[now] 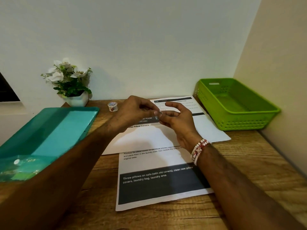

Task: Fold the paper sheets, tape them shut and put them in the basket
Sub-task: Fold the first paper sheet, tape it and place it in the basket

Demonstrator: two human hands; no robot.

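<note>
Middle of the tabletop is crowded. The left hand and right hand meet above the paper sheets, pinching a small piece of tape between them, and both forearms angle in from the near corners. The sheets lie flat, so nothing rises there. The teal tray takes up the left side. Behind it the flower pot stands against the back wall, with the tape roll near it. In the right rear corner the green basket is tucked against the side wall, top open to reach from above or from the left. Bare wood runs along the right front — a wide lane toward the basket.
</note>
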